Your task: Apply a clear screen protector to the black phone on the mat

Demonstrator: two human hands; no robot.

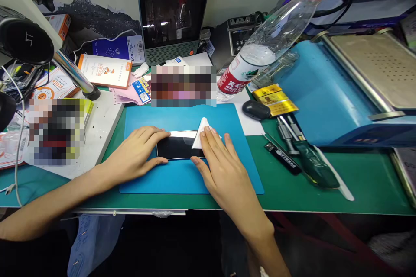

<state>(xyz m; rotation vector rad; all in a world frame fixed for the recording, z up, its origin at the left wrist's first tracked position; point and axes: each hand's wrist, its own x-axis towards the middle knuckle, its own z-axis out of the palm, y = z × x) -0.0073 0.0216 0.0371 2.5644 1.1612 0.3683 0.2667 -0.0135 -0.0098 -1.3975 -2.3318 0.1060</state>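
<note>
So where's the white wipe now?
Near the middle of the head view: the wipe is under the right hand, over the right end of the phone.

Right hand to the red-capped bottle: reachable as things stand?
Likely yes: nothing tall seems to stand between the right hand and the bottle across the blue mat, though that hand is on the white wipe.

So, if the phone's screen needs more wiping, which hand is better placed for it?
Probably the right hand: its fingers already lie on the white cloth over the phone. The left hand steadies the phone's left end, with no cloth visible there.
</note>
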